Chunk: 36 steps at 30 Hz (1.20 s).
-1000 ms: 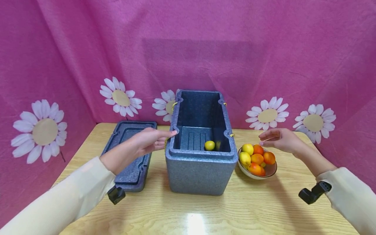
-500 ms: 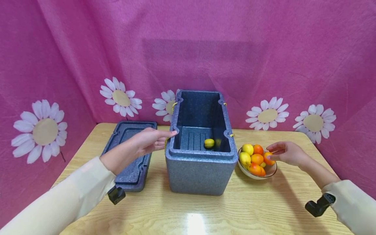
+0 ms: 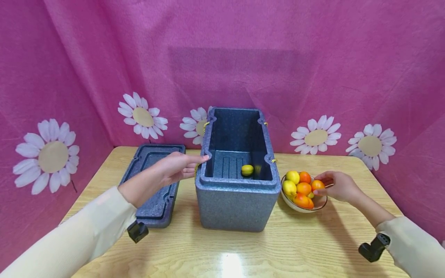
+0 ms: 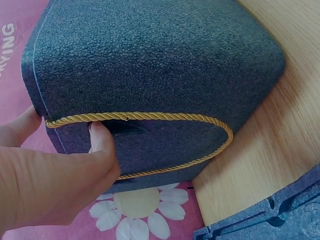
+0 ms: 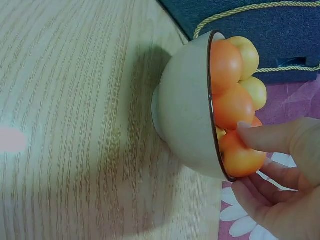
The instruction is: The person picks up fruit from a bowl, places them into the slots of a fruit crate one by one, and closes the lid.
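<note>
A dark grey foam box [image 3: 232, 208] stands lidless in the middle of the table, a lemon [image 3: 247, 170] lying on its floor. My left hand [image 3: 175, 166] grips the box's left rim, thumb on the edge and fingers against the outer wall by a yellow rope handle [image 4: 175, 116]. To the right, a bowl [image 5: 187, 107] is filled with yellow and orange fruit. There my right hand [image 3: 338, 187] holds an orange-coloured fruit [image 5: 242, 155] at the bowl's right side, thumb on one face and fingers on the other. The fruit still sits among the others.
The box's lid [image 3: 153, 208] lies flat on the wooden table [image 3: 278, 251], left of the box and beneath my left forearm. A pink cloth [image 3: 222, 73] with white daisies hangs behind and at both sides. The bowl stands close to the box's right wall.
My right hand has moved from above the back of the bowl to its right side and closed around an orange-coloured fruit. The lemon has turned slightly. My left hand stays put.
</note>
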Tool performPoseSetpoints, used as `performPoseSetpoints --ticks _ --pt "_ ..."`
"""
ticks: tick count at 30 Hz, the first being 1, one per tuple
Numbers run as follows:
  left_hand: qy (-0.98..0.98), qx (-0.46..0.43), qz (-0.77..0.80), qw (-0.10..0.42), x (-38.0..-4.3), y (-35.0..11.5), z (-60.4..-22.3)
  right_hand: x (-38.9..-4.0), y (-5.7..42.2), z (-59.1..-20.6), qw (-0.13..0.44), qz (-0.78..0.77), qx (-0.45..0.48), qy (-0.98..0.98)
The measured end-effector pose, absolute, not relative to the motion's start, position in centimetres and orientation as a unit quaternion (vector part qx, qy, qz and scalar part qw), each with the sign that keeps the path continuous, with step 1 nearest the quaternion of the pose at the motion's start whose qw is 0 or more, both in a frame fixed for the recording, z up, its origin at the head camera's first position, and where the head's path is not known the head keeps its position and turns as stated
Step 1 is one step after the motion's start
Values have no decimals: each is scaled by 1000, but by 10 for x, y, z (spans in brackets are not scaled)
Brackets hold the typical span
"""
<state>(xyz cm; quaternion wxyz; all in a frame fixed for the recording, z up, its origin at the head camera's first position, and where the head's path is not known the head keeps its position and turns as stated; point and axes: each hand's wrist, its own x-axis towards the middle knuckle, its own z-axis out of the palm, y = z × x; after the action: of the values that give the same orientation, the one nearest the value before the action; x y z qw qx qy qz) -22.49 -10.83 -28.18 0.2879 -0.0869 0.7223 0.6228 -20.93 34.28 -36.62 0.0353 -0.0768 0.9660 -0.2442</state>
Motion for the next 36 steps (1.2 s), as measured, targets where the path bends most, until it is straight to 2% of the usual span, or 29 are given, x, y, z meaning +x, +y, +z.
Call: performPoseSetpoints --ticks 11,28,36 --pt "724 -79 622 286 -225 -108 -283 -210 347 -358 42 -269 -71 959" --pt "720 -82 628 282 -222 -108 -283 -217 339 -345 96 -349 -46 931" --pt "721 -82 628 282 -223 -108 -283 -225 332 -341 111 -389 -69 912"
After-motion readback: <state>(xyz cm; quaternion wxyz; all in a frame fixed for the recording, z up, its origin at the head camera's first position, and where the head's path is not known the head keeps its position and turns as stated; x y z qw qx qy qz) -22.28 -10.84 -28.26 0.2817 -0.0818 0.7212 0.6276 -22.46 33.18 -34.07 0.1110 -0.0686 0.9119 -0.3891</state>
